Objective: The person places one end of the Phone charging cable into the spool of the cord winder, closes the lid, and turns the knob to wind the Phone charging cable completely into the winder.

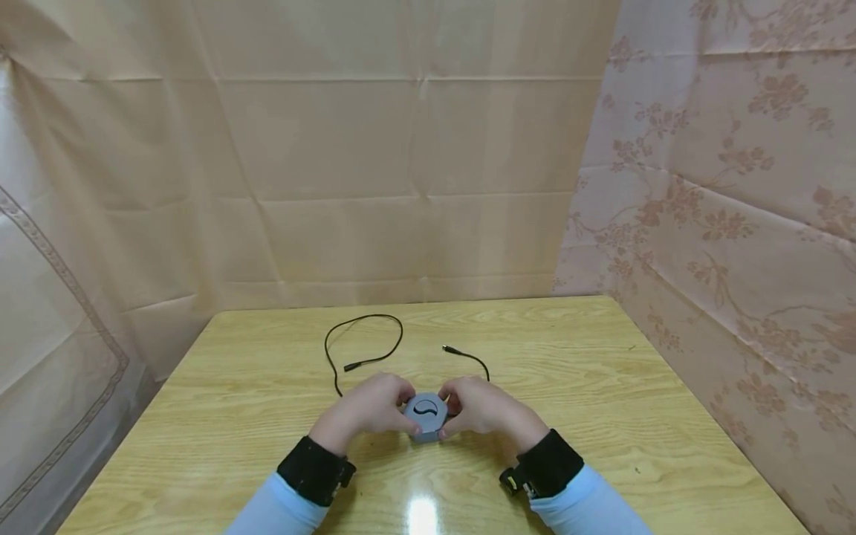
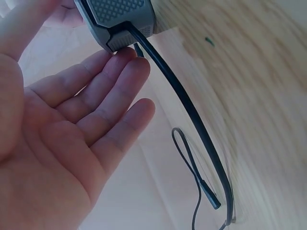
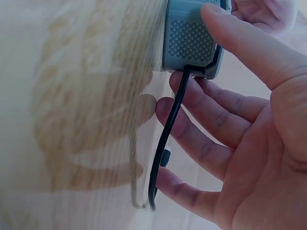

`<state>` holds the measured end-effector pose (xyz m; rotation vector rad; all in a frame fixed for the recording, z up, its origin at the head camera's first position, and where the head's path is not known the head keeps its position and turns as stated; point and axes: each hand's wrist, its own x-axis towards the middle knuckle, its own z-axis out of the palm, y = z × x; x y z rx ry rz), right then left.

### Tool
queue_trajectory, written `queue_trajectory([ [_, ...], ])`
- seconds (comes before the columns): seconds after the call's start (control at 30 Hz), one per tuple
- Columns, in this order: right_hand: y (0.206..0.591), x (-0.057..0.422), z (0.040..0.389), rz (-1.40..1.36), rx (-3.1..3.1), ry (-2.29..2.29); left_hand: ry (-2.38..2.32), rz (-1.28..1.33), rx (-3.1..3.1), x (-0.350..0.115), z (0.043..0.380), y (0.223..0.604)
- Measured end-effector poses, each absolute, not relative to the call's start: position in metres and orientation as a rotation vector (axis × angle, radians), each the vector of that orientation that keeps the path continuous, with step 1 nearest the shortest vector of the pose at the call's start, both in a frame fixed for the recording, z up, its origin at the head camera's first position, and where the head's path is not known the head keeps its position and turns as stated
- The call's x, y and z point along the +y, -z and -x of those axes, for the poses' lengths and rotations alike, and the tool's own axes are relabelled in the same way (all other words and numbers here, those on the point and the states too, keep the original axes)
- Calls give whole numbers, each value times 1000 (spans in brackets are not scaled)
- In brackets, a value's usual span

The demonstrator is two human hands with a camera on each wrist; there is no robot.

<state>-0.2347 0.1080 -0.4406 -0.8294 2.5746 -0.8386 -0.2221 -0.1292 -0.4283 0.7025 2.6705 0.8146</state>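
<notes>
A small grey six-sided cable winder [image 1: 426, 417], with a dark curved slot in its top, is on the table between both hands. My left hand [image 1: 374, 405] pinches its left side between thumb and fingertips, and my right hand [image 1: 484, 406] does so on the right. In the left wrist view a black cable [image 2: 184, 98] leaves the winder's textured side [image 2: 117, 12]. On the other side, the right wrist view has a second stretch of cable [image 3: 169, 124] coming out beneath the dimpled panel [image 3: 189, 40]. The winder's underside is hidden.
Beyond the left hand the cable [image 1: 361, 319] loops on the wooden table [image 1: 200, 446], ending in a black connector [image 1: 352, 366]. A shorter end with a plug [image 1: 452, 350] lies beyond the right hand. Cloth curtains [image 1: 321, 163] hang behind and beside the table.
</notes>
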Motion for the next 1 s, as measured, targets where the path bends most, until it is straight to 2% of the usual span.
queue_trajectory([
  [1.0, 442, 108, 234, 890, 2593, 830, -859, -551, 2651, -122, 218, 426],
])
